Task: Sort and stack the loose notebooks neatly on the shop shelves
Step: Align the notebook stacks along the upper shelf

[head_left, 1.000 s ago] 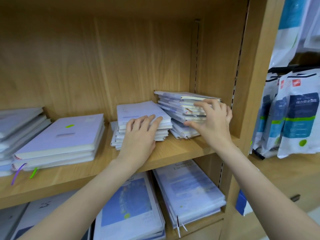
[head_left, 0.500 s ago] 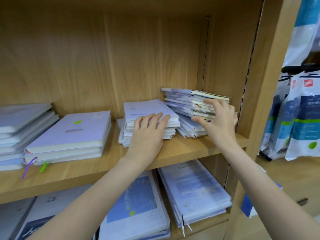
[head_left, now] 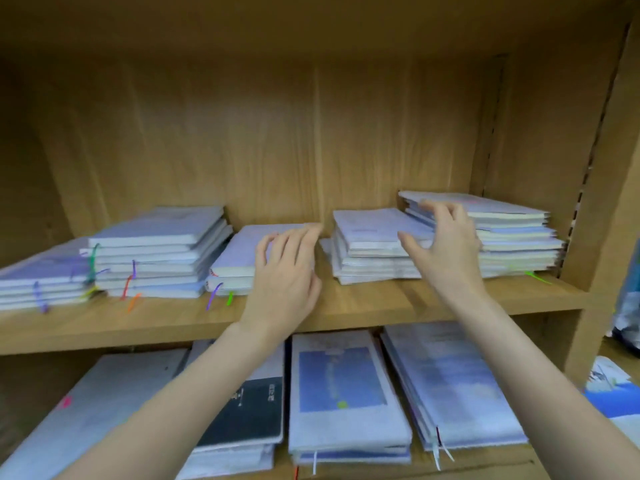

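Note:
Several stacks of pale lilac and white notebooks lie on the wooden shelf (head_left: 381, 306). My left hand (head_left: 287, 271) is open with fingers spread, in front of the right edge of a short lilac stack (head_left: 235, 259); blur hides whether it touches. My right hand (head_left: 446, 244) is open too, thumb out, at the gap between the small middle stack (head_left: 367, 237) and the taller rightmost stack (head_left: 516, 233). Its fingertips reach the rightmost stack's upper left corner. Neither hand holds a notebook.
Two more stacks with coloured ribbon markers sit at the left (head_left: 156, 251) (head_left: 41, 275). The lower shelf holds blue-covered books (head_left: 336, 393), a black notebook (head_left: 249, 410) and a white one (head_left: 104, 410). The cabinet's right upright (head_left: 606, 202) stands beside the rightmost stack.
My left hand left the small middle stack and moved left to the lilac stack. My right hand let go of the rightmost stack's front and shifted to its left corner. The view widened leftward.

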{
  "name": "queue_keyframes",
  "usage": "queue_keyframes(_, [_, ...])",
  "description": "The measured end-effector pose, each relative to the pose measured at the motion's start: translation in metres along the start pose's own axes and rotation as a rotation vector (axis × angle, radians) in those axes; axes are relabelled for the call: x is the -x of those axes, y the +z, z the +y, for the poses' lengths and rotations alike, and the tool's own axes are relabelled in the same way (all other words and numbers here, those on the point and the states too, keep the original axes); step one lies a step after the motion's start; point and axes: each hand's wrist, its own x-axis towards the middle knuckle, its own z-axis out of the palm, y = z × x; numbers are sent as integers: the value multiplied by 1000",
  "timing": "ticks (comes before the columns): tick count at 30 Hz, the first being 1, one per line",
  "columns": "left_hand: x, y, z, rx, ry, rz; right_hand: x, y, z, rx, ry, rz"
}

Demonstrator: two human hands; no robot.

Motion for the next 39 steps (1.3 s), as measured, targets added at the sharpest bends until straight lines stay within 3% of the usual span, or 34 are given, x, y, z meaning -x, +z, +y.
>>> queue_keyframes(9, [88,-84,-147,-124,-394,-77,45,89,-168,-258,-325,-204])
queue_keyframes(15, [144,-120,-246,79,-782,-111,98,154,-275,-518,-429,-396])
queue_keyframes(20, [156,-131,-297,236,-895,-110,118,204,-340,-463,-524,-568])
queue_keyframes(25, [145,-135,-325,354,-972,-192,120,239,-361,-341,-259,-621])
queue_keyframes(30, [132,-135,-338,380,-981,-377,119,244,-363,-273,-144,-652])
queue_keyframes(39, [121,-126,-338,243,-995,-352,105,244,-379,-344,115,-659])
